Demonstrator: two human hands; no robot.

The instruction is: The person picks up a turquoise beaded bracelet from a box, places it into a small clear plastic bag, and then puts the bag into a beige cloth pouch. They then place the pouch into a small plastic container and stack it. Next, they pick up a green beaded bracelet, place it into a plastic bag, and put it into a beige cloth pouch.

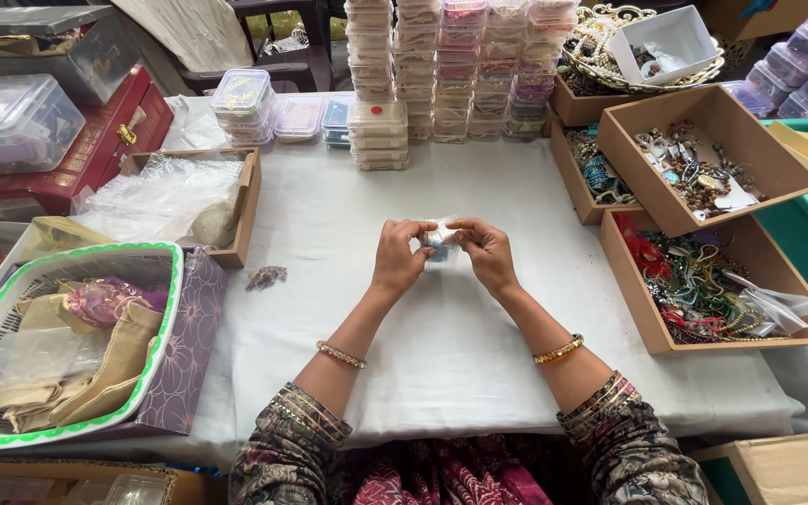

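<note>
Both hands, left hand (399,257) and right hand (483,252), are pinching a small clear pouch (440,243) with closed fingers over the counter (441,355), seemingly mid-packing, while jewellery trays (703,281) are sitting full.

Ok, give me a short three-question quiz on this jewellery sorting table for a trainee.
1. True or false: both hands hold the small clear plastic pouch.
2. Which hand is nearer the white plastic basket with green rim: A) left hand B) right hand?
3. Fill in: the open brown cardboard trays of tangled jewellery sit on the person's ___ side.

Key: 1 true; 2 A; 3 right.
</note>
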